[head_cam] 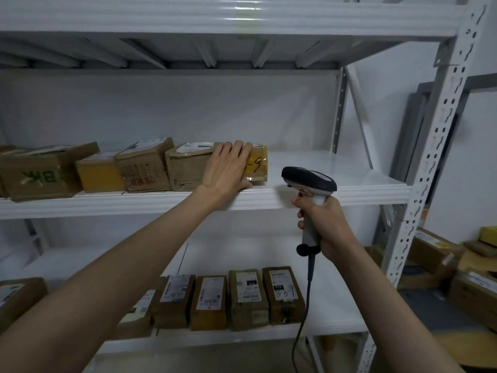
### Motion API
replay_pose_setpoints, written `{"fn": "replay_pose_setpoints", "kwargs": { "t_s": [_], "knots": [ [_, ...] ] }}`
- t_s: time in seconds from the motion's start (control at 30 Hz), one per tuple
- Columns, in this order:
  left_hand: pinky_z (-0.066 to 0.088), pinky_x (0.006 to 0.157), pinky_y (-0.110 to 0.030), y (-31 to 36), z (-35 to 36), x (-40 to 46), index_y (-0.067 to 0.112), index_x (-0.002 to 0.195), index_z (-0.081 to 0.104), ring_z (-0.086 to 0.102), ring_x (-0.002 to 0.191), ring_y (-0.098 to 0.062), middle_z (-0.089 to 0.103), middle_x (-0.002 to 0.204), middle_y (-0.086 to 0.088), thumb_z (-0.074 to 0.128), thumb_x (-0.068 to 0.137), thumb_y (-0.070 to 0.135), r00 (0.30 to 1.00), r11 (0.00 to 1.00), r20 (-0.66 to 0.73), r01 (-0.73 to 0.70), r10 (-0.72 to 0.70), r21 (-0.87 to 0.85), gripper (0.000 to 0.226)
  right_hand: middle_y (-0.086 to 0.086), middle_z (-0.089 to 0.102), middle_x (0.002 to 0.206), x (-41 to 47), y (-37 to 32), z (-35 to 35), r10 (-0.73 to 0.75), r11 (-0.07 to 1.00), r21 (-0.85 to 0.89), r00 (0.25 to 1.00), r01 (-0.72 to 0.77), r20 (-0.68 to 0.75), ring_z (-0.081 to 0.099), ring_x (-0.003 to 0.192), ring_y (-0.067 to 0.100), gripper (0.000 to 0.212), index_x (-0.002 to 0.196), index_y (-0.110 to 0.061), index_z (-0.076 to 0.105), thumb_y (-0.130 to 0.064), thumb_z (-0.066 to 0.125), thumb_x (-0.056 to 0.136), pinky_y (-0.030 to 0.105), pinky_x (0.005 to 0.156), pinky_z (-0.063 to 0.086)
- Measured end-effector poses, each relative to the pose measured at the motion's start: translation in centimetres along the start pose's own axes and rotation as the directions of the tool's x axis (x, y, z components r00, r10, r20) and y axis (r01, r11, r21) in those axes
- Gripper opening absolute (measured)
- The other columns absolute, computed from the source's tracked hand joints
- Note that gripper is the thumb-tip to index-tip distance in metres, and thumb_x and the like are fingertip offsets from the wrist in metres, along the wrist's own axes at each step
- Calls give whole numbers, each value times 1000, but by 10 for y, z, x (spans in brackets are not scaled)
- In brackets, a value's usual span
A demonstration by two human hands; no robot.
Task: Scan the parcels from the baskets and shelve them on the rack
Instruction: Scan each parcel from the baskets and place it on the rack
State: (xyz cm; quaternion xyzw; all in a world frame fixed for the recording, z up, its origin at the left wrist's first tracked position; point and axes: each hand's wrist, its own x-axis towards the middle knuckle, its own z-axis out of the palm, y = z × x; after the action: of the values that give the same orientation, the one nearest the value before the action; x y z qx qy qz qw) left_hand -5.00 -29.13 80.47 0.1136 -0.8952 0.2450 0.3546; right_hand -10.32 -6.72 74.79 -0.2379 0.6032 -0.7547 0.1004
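Observation:
A small yellow parcel [258, 164] with handwritten black marks stands on the middle shelf [322, 195] of the white rack, at the right end of a row of brown boxes. My left hand [228, 168] lies flat against its front with straight fingers, thumb low near the shelf edge. It also overlaps the neighbouring brown box [185, 168]. My right hand [326, 227] grips the handle of a black and grey barcode scanner [309, 181], held upright in front of the shelf edge, right of the parcel. Its cable [304, 313] hangs down.
More brown boxes [142, 164] fill the middle shelf's left part. The lower shelf holds a row of labelled parcels [247, 297]. The rack's perforated upright [430, 162] stands at right. Beyond it, cardboard boxes [435, 251] are piled on the floor.

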Motion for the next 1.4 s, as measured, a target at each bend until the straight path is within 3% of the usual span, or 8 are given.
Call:
{"fn": "replay_pose_setpoints", "kwargs": {
  "t_s": [0.37, 0.53, 0.73, 0.9, 1.0, 1.2, 1.4],
  "knots": [
    [9, 123, -55, -3, 3, -15, 12, 149, 31, 42, 133, -36, 46, 142, -13, 58, 88, 66, 999, 998, 17, -49, 50, -47, 86, 4, 58, 75, -41, 30, -20, 97, 995, -11, 987, -99, -131, 53, 58, 12, 17, 106, -8, 67, -7, 72, 90, 25, 49, 46],
    [8, 125, -54, 10, -2, -34, 10, 148, 35, 28, 146, -37, 36, 153, -17, 60, 90, 45, 993, 977, -95, -90, 73, -191, 72, 5, 61, 76, -72, 52, -39, 174, 981, -48, 960, -189, -221, 55, 59, 13, 20, 109, -8, 67, -10, 73, 90, 26, 50, 47],
    [19, 123, -52, 71, 14, -84, 6, 114, 63, 54, 117, -33, 59, 115, -15, 60, 89, 29, 948, 851, -261, -285, 183, -441, 34, 2, 59, 70, -118, 81, -59, 232, 961, -67, 913, -269, -337, 56, 54, 8, 13, 103, -8, 67, -7, 69, 91, 25, 46, 45],
    [28, 118, -53, 130, 43, -139, 4, 100, 67, 59, 104, -34, 62, 105, -15, 61, 88, 23, 926, 707, -241, -377, 290, -599, 22, -4, 62, 61, -175, 113, -92, 294, 920, -110, 846, -377, -444, 58, 52, 9, 8, 96, -16, 68, -13, 72, 90, 27, 49, 48],
    [26, 119, -50, 172, 56, -174, 6, 96, 67, 60, 102, -32, 61, 102, -12, 66, 85, 19, 911, 610, -199, -392, 361, -688, 17, 2, 66, 68, -216, 135, -117, 381, 863, -104, 772, -494, -509, 60, 56, 12, 6, 95, -16, 69, -15, 71, 89, 29, 52, 50],
    [32, 115, -48, 260, 69, -242, 12, 88, 65, 58, 97, -26, 58, 94, -5, 72, 82, 18, 791, 435, -110, -440, 601, -786, 11, -1, 67, 65, -308, 190, -161, 507, 724, -76, 604, -685, -614, 61, 53, 11, 6, 98, -16, 69, -16, 71, 92, 26, 47, 47],
    [32, 106, -37, 349, 81, -313, 18, 93, 65, 53, 104, -23, 49, 97, 4, 63, 91, 27, 556, 343, 75, -395, 828, -852, 10, 2, 63, 58, -401, 241, -204, 632, 599, 37, 444, -800, -635, 57, 43, 10, 10, 86, -9, 67, -13, 68, 95, 22, 43, 44]
  ]
}}
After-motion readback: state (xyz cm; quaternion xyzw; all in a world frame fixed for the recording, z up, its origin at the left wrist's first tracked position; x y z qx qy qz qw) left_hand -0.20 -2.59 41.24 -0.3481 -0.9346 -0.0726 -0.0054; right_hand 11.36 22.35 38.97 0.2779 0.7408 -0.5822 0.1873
